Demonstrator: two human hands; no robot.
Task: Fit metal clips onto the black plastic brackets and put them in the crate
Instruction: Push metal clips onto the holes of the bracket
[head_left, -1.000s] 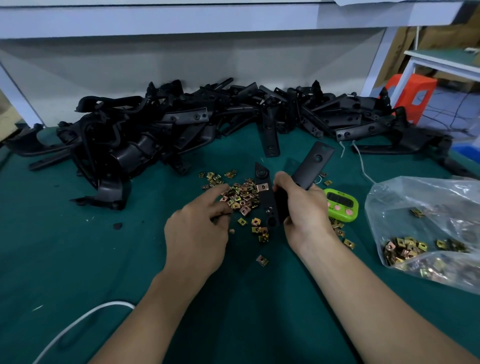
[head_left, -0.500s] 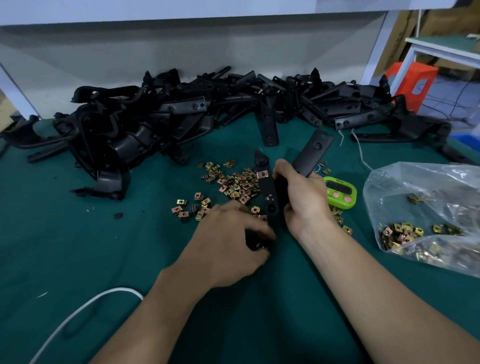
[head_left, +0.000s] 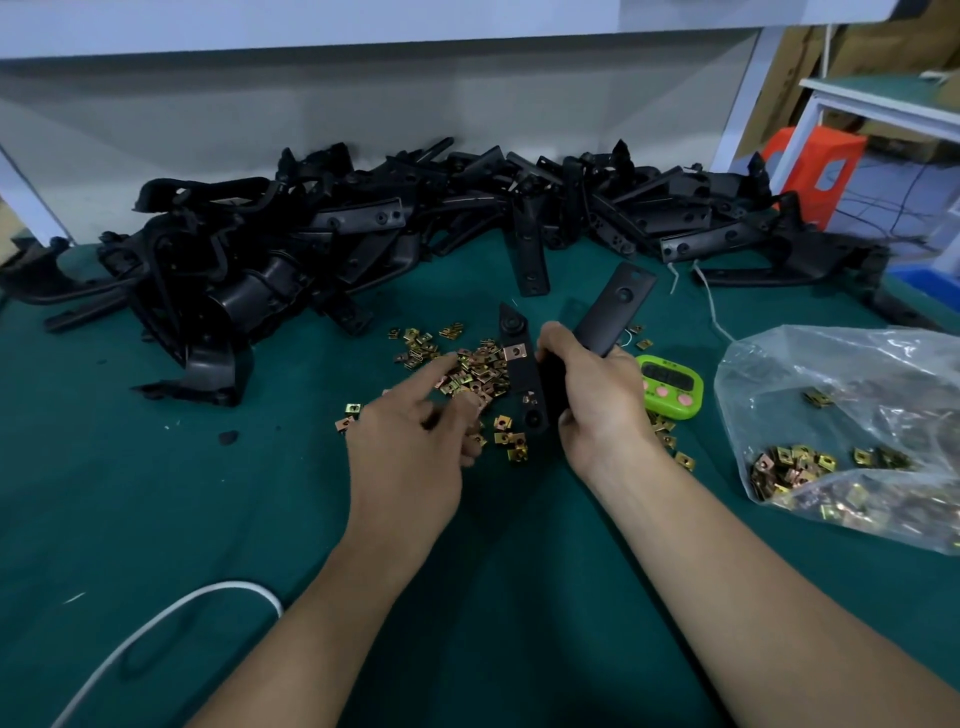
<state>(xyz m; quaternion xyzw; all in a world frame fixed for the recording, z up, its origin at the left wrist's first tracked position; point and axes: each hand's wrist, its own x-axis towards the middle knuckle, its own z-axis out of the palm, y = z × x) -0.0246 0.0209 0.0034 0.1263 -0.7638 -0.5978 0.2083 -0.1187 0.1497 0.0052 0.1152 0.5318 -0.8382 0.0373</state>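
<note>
Right hand (head_left: 597, 410) gripped a black V-shaped plastic bracket (head_left: 519, 364).
Left hand (head_left: 410, 452), just beside it, sat among loose brass-coloured metal clips (head_left: 478, 369); its fingers were blurred, so any pinch was unclear.

Dim, cool light, seemingly from overhead. A soft dark shadow lies on the green bench (head_left: 130, 519) between the forearms. The bracket pile (head_left: 311, 249) is near black with little detail, as is the bracket (head_left: 615, 312) in the right grip (head_left: 597, 405). White glare streaks the plastic bag (head_left: 857, 395). The left grip (head_left: 410, 457) is motion-blurred at the fingers. The shelf (head_left: 363, 26) edge bows and the posts lean near the frame edges.
</note>
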